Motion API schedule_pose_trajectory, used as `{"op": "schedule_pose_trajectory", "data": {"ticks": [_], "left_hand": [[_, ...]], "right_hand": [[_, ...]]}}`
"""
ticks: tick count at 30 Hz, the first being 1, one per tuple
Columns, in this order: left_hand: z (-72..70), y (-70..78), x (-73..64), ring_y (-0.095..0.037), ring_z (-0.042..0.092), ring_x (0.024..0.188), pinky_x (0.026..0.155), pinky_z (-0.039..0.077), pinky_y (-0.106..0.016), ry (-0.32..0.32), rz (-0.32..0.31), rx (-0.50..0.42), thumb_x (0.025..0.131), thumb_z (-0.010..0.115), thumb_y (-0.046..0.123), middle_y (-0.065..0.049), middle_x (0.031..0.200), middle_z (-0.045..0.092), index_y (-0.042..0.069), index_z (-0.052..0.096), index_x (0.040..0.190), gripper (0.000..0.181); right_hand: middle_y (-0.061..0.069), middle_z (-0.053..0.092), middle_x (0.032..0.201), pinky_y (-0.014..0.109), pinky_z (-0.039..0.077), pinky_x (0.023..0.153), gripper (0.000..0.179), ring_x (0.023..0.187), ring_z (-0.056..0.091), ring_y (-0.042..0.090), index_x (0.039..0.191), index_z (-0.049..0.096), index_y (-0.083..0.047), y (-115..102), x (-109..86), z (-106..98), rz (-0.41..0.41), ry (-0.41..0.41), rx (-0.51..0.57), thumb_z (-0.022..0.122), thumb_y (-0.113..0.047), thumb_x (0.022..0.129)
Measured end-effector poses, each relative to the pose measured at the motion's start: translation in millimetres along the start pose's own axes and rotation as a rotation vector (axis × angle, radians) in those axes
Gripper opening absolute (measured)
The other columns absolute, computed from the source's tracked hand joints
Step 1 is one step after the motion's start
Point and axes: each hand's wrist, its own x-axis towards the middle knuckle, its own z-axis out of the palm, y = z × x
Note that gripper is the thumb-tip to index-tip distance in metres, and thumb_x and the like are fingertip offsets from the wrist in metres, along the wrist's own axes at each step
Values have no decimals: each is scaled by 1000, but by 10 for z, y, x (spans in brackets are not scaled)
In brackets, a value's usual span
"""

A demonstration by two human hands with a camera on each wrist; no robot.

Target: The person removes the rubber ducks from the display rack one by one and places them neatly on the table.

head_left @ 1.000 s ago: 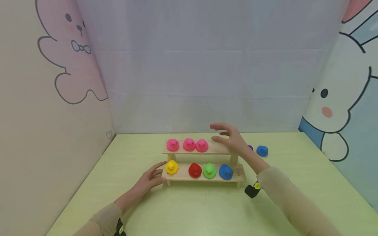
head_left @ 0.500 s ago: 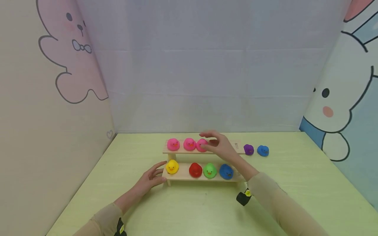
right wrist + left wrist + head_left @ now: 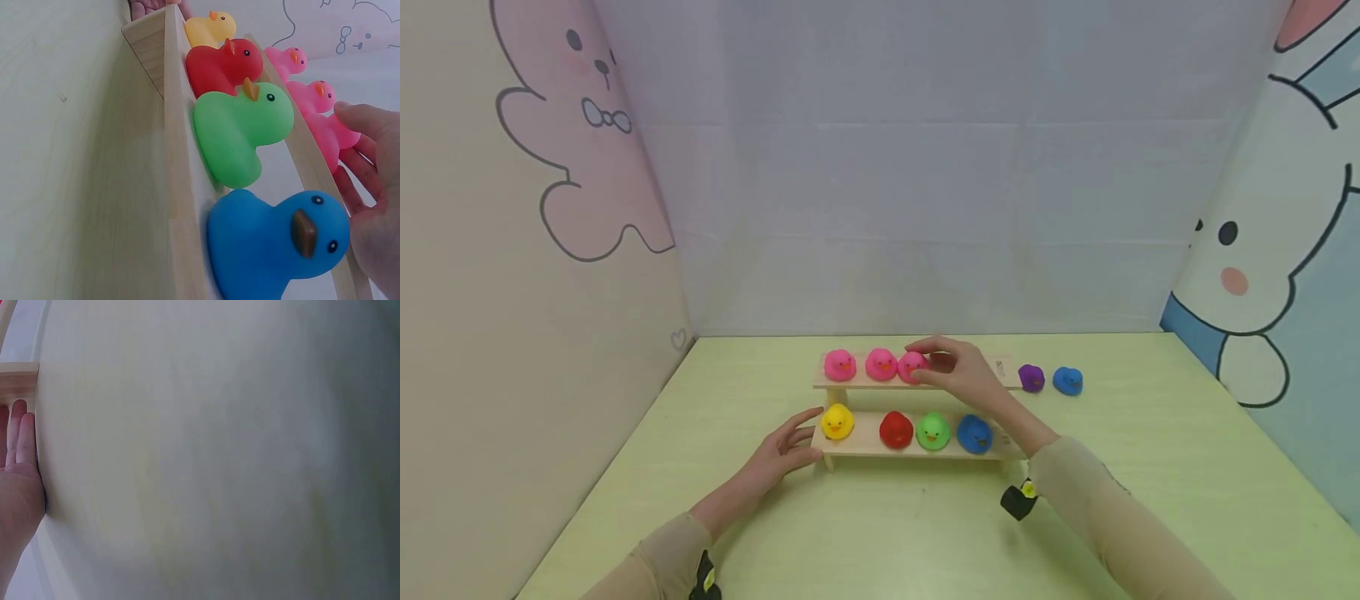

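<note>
A two-step wooden rack (image 3: 868, 450) carries rubber ducks. On its upper step sit pink ducks; my right hand (image 3: 961, 372) holds the rightmost pink duck (image 3: 913, 367) between thumb and fingers, and that duck is still at the step. In the right wrist view, the thumb lies on the near side of this pink duck (image 3: 331, 134) with fingers behind it. My left hand (image 3: 772, 460) holds the rack's left end, thumb at the front corner and index finger by the yellow duck (image 3: 837, 422). The left wrist view shows its fingers (image 3: 26, 440) extended beside the rack's wood.
Red (image 3: 896, 430), green (image 3: 933, 432) and blue (image 3: 974, 434) ducks line the lower step, under the right forearm's reach. On the table right of the rack stand a purple duck (image 3: 1032, 378) and a smaller blue duck (image 3: 1068, 381). A pale curtain (image 3: 865, 208) hangs behind.
My right hand has moved left and down from above the upper step onto the rightmost pink duck, uncovering the purple duck. My left hand stays at the rack's end.
</note>
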Motion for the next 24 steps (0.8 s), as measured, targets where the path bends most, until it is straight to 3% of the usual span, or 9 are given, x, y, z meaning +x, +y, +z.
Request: {"op": "schedule_pose_trajectory", "data": {"ticks": [9,24], "left_hand": [[-5,0,9,-22,46,120,98,40,-43,-2,-5,0,83,65,30,-3,131,49,37,36,136,60],[-2,22,4,-22,46,120,99,39,-43,-12,-5,-16,84,65,28,-3,131,49,38,36,135,59]], "right_hand": [[-9,59,115,28,46,91,40,108,55,13,117,61,-21,9,4,-2,23,-12,10,70,-30,79],[-11,59,114,28,46,92,38,107,55,12,115,61,-29,6,10,-4,48,-11,-8,71,-32,78]]}}
